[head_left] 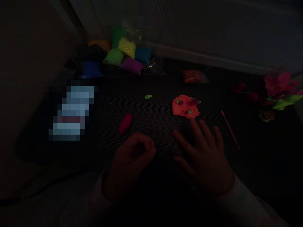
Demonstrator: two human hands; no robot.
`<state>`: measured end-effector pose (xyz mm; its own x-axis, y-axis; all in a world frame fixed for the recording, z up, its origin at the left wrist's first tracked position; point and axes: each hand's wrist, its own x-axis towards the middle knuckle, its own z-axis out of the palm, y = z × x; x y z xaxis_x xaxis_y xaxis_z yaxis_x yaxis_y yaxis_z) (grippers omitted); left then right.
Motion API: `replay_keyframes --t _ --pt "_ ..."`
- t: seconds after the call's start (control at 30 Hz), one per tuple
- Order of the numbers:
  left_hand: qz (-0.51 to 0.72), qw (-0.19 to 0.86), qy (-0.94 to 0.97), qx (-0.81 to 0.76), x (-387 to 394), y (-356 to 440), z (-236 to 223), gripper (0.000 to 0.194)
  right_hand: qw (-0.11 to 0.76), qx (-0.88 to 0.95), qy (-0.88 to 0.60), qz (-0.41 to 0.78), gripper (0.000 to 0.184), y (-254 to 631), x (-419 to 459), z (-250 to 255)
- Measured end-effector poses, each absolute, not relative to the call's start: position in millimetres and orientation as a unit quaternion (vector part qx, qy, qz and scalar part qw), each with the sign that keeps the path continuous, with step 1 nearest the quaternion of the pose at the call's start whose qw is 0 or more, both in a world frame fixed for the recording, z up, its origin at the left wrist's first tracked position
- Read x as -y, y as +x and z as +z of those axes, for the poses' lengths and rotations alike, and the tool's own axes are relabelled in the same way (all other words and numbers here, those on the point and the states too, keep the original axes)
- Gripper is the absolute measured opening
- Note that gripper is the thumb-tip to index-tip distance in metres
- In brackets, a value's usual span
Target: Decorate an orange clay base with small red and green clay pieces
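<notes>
In dim light, my left hand [132, 162] is curled above the dark table, thumb and fingertips pressed together. Whatever the pinch holds, if anything, is hidden. Just beyond it lies a magenta lump of clay [125, 123]. My right hand [205, 154] has its fingers spread flat over the table. At its index fingertip is a small dark red spot [173, 132]; I cannot tell if it is clay. Beyond its middle finger sits a flattened coral clay piece [181, 111] bearing small dark red and green bits. A little green clay piece [148, 97] lies further left.
A pink modelling tool [230, 129] lies right of my right hand. Bagged clay in several colours [115, 56] is at the back left, an orange-brown packet [194, 76] at the back. Pink and green clay shapes [281, 86] stand far right. A lit, blurred screen [73, 110] is left.
</notes>
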<state>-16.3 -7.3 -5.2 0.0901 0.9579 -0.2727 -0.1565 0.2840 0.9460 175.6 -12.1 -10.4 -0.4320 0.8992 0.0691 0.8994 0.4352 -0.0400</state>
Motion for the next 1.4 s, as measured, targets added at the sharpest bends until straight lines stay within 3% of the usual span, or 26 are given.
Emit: replay_keyframes --t 0.37,0.53,0.63,0.77,0.83,1.07,1.4 --pt "0.451 0.617 0.399 -0.507 6.4 -15.4 -4.7 0.013 0.029 0.854 -0.519 0.009 0.054 174.2 15.0 -10.9" --pt "0.44 0.58 0.433 -0.532 6.4 -15.2 -2.8 0.011 0.092 0.848 -0.521 0.015 0.058 190.4 16.3 4.3" --pt "0.399 0.491 0.523 -0.572 4.8 -12.6 -2.4 0.007 0.111 0.83 -0.546 0.037 0.056 212.2 19.0 9.4" --pt "0.299 0.297 0.722 -0.549 1.4 -12.5 -7.6 0.027 0.1 0.835 -0.538 0.053 0.049 234.3 24.8 -2.7" --pt "0.254 0.256 0.781 -0.51 -0.2 -15.1 -11.8 0.032 0.099 0.843 -0.527 0.051 0.041 238.6 25.1 -10.2" --pt "0.233 0.235 0.825 -0.458 -5.0 -21.1 -17.6 0.016 0.155 0.83 -0.534 0.057 0.017 236.7 11.8 -13.6" --pt "0.252 0.238 0.813 -0.468 -5.7 -7.7 -16.3 0.017 0.185 0.787 -0.584 0.068 0.026 245.4 14.3 -20.0"
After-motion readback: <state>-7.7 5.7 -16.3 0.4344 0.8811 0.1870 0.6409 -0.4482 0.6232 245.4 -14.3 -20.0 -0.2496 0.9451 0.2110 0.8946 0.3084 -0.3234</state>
